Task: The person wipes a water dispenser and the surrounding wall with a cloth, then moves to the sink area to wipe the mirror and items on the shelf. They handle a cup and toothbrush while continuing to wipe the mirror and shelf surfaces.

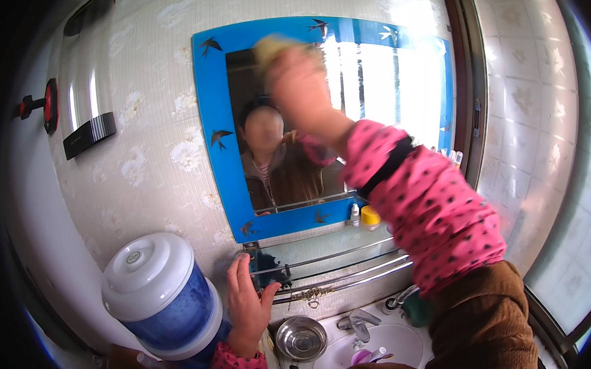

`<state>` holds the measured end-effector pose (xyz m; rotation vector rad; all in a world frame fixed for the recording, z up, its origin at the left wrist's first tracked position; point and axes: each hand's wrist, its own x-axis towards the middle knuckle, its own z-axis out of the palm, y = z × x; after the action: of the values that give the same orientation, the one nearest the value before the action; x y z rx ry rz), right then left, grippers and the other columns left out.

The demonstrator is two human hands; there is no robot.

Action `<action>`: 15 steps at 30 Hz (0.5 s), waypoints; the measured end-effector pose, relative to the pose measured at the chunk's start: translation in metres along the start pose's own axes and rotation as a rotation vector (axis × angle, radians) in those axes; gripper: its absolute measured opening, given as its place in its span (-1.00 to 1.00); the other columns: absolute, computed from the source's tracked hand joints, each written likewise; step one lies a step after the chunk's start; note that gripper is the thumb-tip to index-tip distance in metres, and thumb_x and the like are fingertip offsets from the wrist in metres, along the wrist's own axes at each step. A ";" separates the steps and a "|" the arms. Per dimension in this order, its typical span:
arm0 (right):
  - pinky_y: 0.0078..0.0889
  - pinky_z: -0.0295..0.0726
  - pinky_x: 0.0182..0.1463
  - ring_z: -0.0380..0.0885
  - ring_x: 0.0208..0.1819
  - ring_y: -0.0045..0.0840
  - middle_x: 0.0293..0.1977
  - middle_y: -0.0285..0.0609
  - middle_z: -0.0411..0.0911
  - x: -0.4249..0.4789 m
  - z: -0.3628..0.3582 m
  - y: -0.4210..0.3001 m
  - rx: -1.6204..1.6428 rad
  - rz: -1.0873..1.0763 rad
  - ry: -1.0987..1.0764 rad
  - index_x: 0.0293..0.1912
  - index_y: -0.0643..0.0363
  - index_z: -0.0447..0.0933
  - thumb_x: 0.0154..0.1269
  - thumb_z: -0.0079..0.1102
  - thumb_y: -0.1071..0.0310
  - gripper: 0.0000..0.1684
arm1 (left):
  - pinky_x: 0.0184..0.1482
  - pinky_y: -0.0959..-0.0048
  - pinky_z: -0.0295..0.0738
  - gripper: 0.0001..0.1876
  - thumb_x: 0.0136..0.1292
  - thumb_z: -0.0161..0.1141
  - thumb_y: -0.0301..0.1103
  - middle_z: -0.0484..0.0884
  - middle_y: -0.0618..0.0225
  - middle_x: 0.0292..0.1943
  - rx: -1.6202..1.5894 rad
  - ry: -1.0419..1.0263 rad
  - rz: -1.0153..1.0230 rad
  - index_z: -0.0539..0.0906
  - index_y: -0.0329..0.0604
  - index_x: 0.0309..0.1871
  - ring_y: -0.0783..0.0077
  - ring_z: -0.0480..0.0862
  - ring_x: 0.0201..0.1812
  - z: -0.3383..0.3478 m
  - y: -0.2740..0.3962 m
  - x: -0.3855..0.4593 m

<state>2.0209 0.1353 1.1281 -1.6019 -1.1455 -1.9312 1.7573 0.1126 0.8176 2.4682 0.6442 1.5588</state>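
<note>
My right hand (300, 84), blurred by motion, grips a yellowish sponge or cloth (270, 49) at the upper left of a wall mirror (230, 181). The blue mirror frame (210, 97) bears dark swallow figures, and the glass reflects a person and bright light. My left hand (247, 297) is raised at the left end of a glass shelf (316, 261), thumb and fingers apart; whether it touches the shelf is hard to tell. Pink dotted sleeve covers (424, 206) are on both forearms.
A blue-and-white lidded water container (164, 298) stands beside my left hand. Below are a steel bowl (301, 338), a faucet (361, 324) and a white sink (407, 343) with a purple cup (364, 356). A yellow-lidded jar (370, 217) and small bottle (355, 215) sit on the shelf.
</note>
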 end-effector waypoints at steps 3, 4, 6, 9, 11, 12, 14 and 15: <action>-0.14 0.72 0.04 0.55 0.08 -0.10 0.12 0.05 0.49 -0.031 -0.056 -0.059 0.281 -0.452 -0.200 0.08 0.22 0.70 0.27 0.27 0.32 -0.60 | 0.42 0.01 0.45 -0.12 0.35 0.48 -0.02 0.42 -0.12 0.44 -0.019 0.007 0.019 0.34 -0.37 0.55 -0.23 0.50 0.41 0.002 0.007 0.004; -0.19 0.73 0.02 0.56 0.08 -0.13 0.09 -0.02 0.50 -0.037 -0.056 -0.062 0.336 -0.479 -0.075 0.09 0.18 0.71 0.26 0.26 0.29 -0.59 | 0.42 0.01 0.45 -0.12 0.35 0.48 -0.02 0.42 -0.12 0.44 -0.025 0.002 0.014 0.34 -0.37 0.56 -0.23 0.50 0.40 0.004 0.008 0.005; -0.19 0.77 -0.03 0.56 0.09 -0.14 0.06 -0.10 0.49 -0.042 -0.048 -0.032 0.349 -0.405 -0.086 0.05 0.17 0.71 0.23 0.30 0.33 -0.62 | 0.41 0.01 0.45 -0.11 0.36 0.47 0.00 0.42 -0.14 0.43 -0.033 -0.003 0.017 0.34 -0.38 0.56 -0.24 0.51 0.39 0.005 0.008 0.006; -0.14 0.80 0.01 0.56 0.14 -0.06 0.10 -0.08 0.49 -0.035 -0.031 0.034 0.315 -0.187 -0.079 0.17 0.17 0.61 0.21 0.36 0.34 -0.50 | 0.42 0.01 0.44 -0.11 0.36 0.46 0.02 0.41 -0.14 0.43 -0.015 -0.015 0.006 0.33 -0.38 0.56 -0.24 0.50 0.39 -0.004 0.006 0.003; -0.05 0.77 0.10 0.57 0.17 -0.02 0.16 -0.02 0.49 -0.041 -0.008 0.101 0.159 -0.054 0.001 0.21 0.15 0.57 0.30 0.31 0.33 -0.52 | 0.42 0.02 0.44 -0.11 0.37 0.45 0.02 0.41 -0.14 0.44 0.003 -0.029 -0.006 0.33 -0.38 0.56 -0.24 0.50 0.40 -0.003 0.004 0.001; 0.03 0.73 0.07 0.59 0.15 -0.10 0.09 0.01 0.57 -0.045 0.005 0.151 0.114 0.115 0.022 0.10 0.22 0.61 0.42 0.16 0.36 -0.69 | 0.42 0.02 0.44 -0.11 0.37 0.45 0.02 0.41 -0.14 0.44 -0.009 -0.031 0.003 0.33 -0.38 0.56 -0.24 0.49 0.41 0.003 0.006 0.005; 0.04 0.74 0.16 0.68 0.16 -0.05 0.08 0.06 0.63 -0.068 0.000 0.206 0.058 0.408 -0.092 0.17 0.26 0.54 0.24 0.49 0.27 -0.44 | 0.43 0.01 0.43 -0.11 0.38 0.45 0.02 0.40 -0.14 0.44 0.009 -0.034 -0.006 0.32 -0.39 0.57 -0.23 0.49 0.41 -0.003 0.004 0.002; 0.01 0.75 0.19 0.68 0.15 -0.01 0.13 0.11 0.60 -0.078 -0.012 0.220 0.069 0.551 -0.270 0.27 0.32 0.45 0.15 0.59 0.19 -0.21 | 0.44 0.01 0.43 -0.11 0.38 0.44 0.02 0.40 -0.14 0.45 0.019 -0.028 -0.018 0.32 -0.39 0.57 -0.23 0.49 0.42 -0.009 0.002 -0.001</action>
<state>2.1948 -0.0205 1.1303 -1.9293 -0.7375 -1.3415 1.7490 0.1090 0.8214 2.4862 0.6777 1.5166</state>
